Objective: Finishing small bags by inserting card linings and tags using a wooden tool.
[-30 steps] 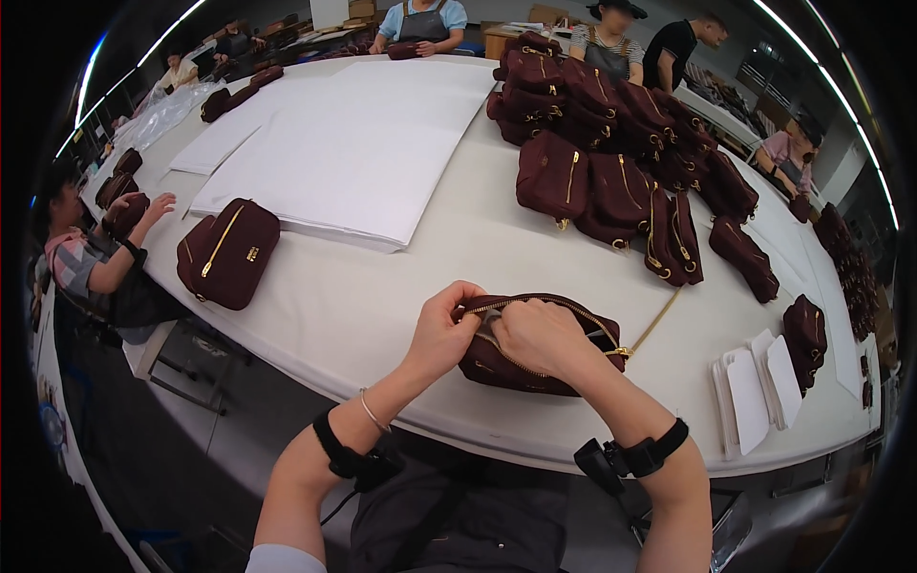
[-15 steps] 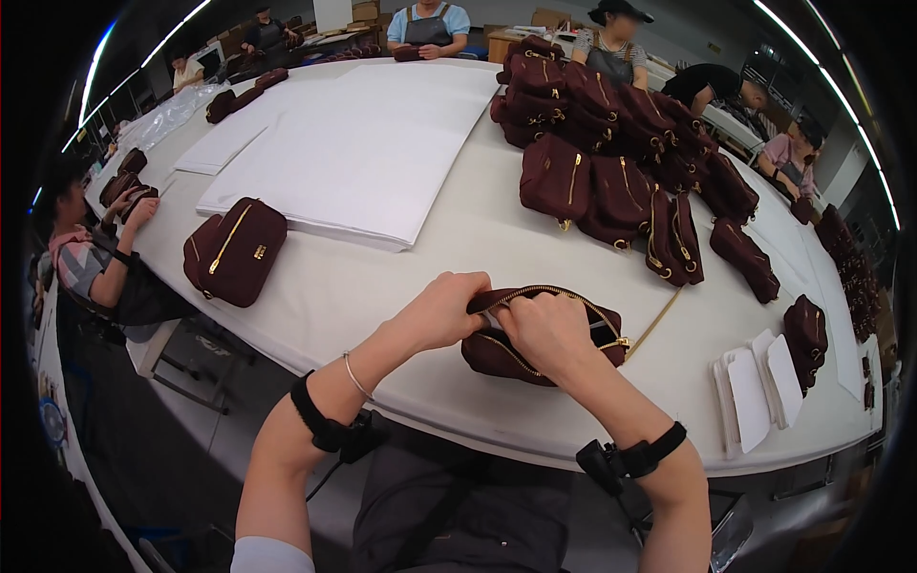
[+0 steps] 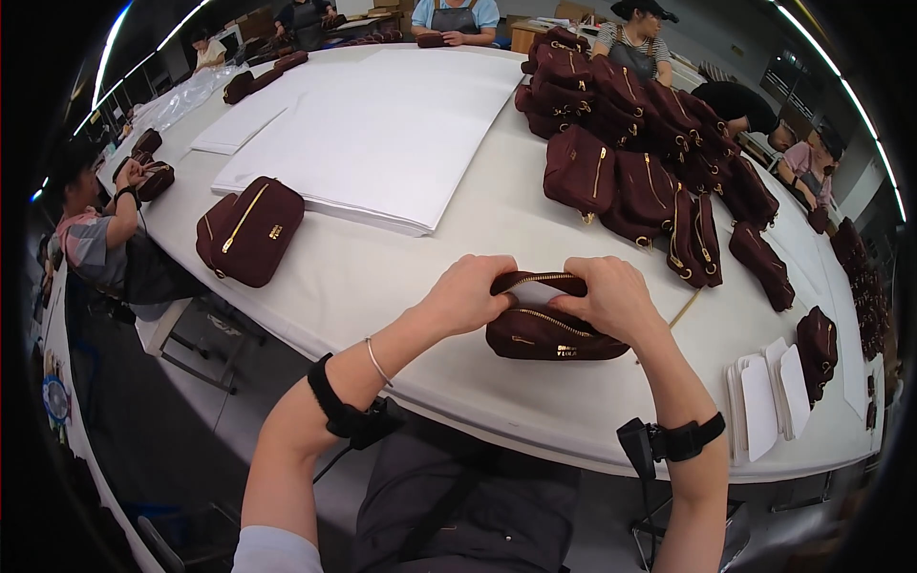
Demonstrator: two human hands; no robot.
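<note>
Left hand (image 3: pixel 474 294) and right hand (image 3: pixel 609 294) pinched opposite ends of maroon bag's (image 3: pixel 549 341) unzipped mouth, fingers closed on its rim; bag sat on white table (image 3: pixel 382 272).

open bag (image 3: pixel 523 348): gold-coloured lettering (image 3: pixel 570 351) in two short lines on the dark red front, low down, below the curved zip edge (image 3: pixel 557 319) and just right of the middle.
closed bag at left (image 3: pixel 250 253): a gold-coloured mark (image 3: pixel 275 232) in two short lines on the dark red front, to the right of the slanting gold zip (image 3: pixel 245 218), tilted along with the bag.
legibility: both are small, their single letters too soft to tell surely.
piled bags (image 3: pixel 577 164): any lettering on them is too small to tell.
</note>
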